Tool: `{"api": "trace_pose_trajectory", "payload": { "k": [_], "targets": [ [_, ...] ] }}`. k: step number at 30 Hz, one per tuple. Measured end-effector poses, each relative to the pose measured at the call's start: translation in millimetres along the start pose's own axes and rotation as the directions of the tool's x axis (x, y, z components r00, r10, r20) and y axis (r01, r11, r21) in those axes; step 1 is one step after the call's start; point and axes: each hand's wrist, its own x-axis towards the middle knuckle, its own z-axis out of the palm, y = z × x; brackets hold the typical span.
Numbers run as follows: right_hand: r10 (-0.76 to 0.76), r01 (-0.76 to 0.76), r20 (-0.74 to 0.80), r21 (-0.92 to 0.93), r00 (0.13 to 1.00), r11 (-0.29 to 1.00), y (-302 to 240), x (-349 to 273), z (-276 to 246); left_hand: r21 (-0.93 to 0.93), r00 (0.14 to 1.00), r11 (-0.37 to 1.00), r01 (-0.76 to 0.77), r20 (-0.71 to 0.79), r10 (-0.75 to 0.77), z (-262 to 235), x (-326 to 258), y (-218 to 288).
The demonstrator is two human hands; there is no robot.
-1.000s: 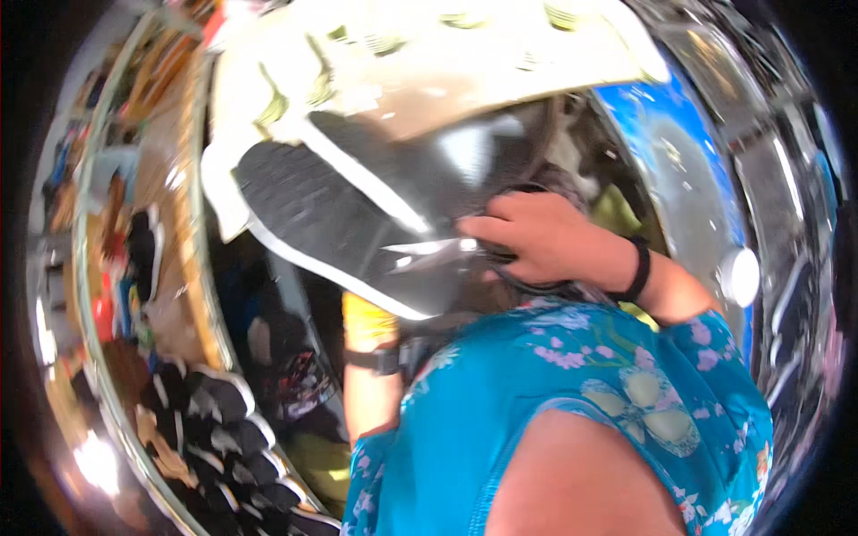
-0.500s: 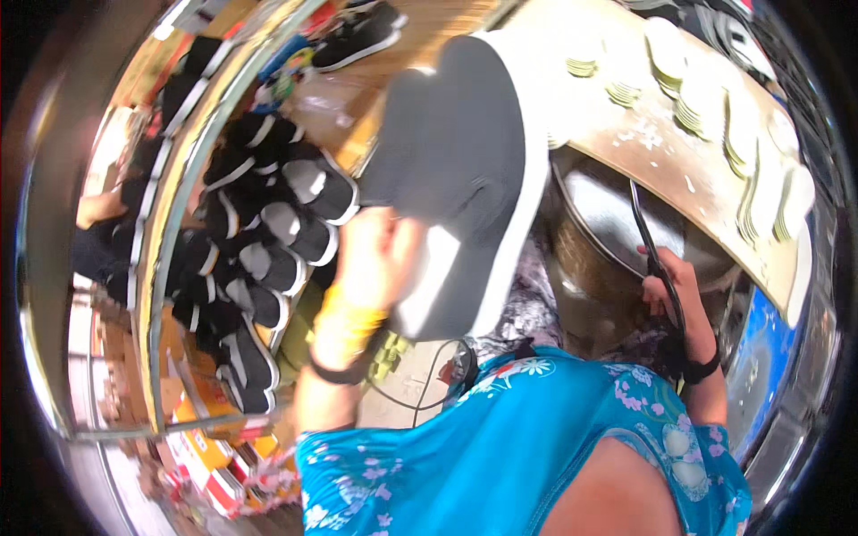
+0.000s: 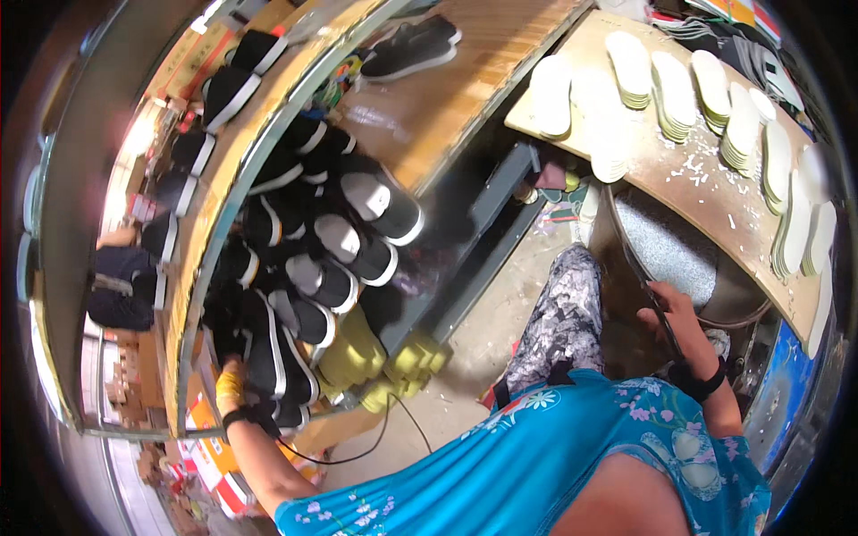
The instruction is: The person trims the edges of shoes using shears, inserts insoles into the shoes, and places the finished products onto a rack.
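Observation:
At the lower left, my left hand (image 3: 230, 380), with a yellow band and a black wristband at the wrist, reaches in among black slip-on shoes with white soles. It is right beside one black shoe (image 3: 261, 347) in the front of the rack; its fingers are mostly hidden, so whether it grips the shoe cannot be told. On the right, my right hand (image 3: 672, 314) is closed round a long, thin black tool (image 3: 645, 277) that slants up in front of a round metal drum (image 3: 760, 313).
Several stacks of cream insoles (image 3: 677, 94) lie on a tan board (image 3: 643, 170) with white scraps. More shoes (image 3: 161, 192) line the shelf at left, and two black shoes (image 3: 411, 49) sit on a wooden surface (image 3: 429, 134). Yellow-green shoe forms (image 3: 353, 353) and a black cable (image 3: 380, 438) are low in the middle.
A large black shoe with a white sole, raised by my left hand before, is no longer up in front of me. That hand has moved left and down to the shoes. My right hand keeps the tool.

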Motion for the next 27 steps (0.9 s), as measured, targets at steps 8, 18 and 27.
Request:
{"api": "trace_pose_trajectory", "payload": {
  "k": [8,18,27],
  "targets": [
    [0.091,-0.094,-0.074,-0.043,0.993,0.995,14,-58,-53,0.105,0.659,0.725,-0.681,-0.342,0.669,-124,-81,288],
    [0.009,-0.356,-1.000,0.002,0.018,0.934,101,-364,-123,-0.417,-0.421,-0.580,-0.700,-0.415,0.807,-50,-300,687],
    [0.287,-0.663,-0.645,0.747,-0.708,0.042,173,-660,-90,-0.115,-0.476,-0.540,-0.834,-0.349,0.808,-7,-359,715]
  ]
}}
